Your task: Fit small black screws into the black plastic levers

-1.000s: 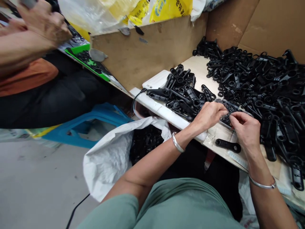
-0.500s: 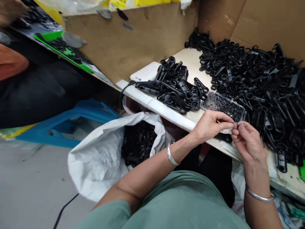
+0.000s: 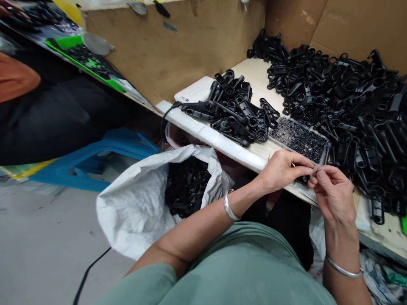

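Observation:
My left hand and my right hand meet at the fingertips over the table's front edge. Both are closed in a pinch, thumb against forefinger, and whatever is between the tips is too small to make out. Just beyond them lies a shallow clear tray filled with tiny black and grey pieces. Left of that tray is a small heap of black plastic lever-like parts. A much larger pile of similar black parts spreads to the right and behind.
A white sack of black parts stands open below the table edge. Brown cardboard walls the table's back and left. Beyond it are a green tray and a seated person's dark-clothed leg. A blue plastic stool is on the floor.
My hands stay pinched together, with only a slight shift of the fingers. The view has moved a little, and the other person's hand at upper left has mostly gone out of sight.

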`<act>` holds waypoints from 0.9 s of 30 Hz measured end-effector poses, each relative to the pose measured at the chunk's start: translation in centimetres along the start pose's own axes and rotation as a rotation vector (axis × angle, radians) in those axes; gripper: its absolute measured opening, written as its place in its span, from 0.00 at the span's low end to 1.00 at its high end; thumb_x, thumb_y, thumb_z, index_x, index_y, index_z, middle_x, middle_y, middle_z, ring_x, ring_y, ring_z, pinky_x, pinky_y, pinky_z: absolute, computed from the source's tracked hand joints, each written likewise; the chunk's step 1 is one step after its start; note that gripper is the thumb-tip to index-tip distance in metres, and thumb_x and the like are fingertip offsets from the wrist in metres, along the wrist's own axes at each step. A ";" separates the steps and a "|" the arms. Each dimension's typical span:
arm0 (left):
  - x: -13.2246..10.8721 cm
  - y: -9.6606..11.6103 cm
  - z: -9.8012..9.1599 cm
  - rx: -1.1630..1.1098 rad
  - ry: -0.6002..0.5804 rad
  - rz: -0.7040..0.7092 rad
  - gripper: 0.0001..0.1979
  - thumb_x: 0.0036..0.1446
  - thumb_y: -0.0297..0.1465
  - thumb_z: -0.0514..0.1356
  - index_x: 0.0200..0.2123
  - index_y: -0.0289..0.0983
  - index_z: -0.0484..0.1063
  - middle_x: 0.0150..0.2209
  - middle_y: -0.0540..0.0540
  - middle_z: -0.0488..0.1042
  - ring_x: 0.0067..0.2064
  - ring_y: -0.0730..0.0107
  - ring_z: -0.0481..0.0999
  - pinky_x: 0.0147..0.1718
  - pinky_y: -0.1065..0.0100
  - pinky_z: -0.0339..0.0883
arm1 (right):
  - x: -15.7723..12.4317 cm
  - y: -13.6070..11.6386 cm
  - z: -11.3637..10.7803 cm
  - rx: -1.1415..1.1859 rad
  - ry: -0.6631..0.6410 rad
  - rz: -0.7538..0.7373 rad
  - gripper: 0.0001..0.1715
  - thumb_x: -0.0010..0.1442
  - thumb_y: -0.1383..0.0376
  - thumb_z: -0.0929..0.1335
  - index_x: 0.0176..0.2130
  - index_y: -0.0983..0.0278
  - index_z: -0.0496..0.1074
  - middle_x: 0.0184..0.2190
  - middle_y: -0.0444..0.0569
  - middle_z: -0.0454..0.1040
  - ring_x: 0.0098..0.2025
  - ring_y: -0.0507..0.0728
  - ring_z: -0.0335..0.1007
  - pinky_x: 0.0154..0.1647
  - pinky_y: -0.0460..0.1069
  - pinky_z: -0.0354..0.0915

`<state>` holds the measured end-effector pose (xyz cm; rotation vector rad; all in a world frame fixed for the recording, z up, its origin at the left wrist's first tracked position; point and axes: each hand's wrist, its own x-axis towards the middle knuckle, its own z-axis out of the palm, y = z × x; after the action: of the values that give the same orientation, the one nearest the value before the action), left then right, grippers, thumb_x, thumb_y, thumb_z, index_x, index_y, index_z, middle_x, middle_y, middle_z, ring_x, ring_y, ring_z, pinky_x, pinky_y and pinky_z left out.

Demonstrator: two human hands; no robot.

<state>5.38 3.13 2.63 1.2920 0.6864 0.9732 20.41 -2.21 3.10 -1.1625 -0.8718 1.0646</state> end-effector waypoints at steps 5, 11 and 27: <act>-0.3 0.1 0.0 0.061 -0.007 0.011 0.05 0.55 0.23 0.66 0.34 0.34 0.83 0.36 0.46 0.84 0.38 0.69 0.82 0.40 0.72 0.75 | -0.3 0.1 0.4 -0.069 0.034 -0.047 0.15 0.43 0.59 0.81 0.28 0.61 0.79 0.20 0.42 0.74 0.20 0.49 0.69 0.23 0.44 0.69; -0.7 0.2 0.1 0.154 0.021 -0.007 0.06 0.55 0.23 0.65 0.34 0.35 0.83 0.35 0.46 0.84 0.38 0.69 0.82 0.40 0.72 0.75 | -0.8 0.3 0.4 -0.330 0.144 -0.211 0.09 0.48 0.62 0.79 0.30 0.62 0.80 0.25 0.44 0.78 0.22 0.50 0.71 0.26 0.47 0.71; -1.4 -1.0 0.4 0.096 0.075 -0.049 0.04 0.54 0.25 0.67 0.35 0.35 0.83 0.35 0.45 0.84 0.39 0.68 0.83 0.41 0.71 0.76 | -1.8 0.6 -0.6 -0.405 0.105 -0.137 0.11 0.52 0.60 0.78 0.36 0.62 0.80 0.25 0.44 0.79 0.24 0.54 0.77 0.29 0.49 0.76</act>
<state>5.32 1.70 1.63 1.3216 0.8269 0.9626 20.32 -4.10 2.41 -1.4566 -1.0990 0.7261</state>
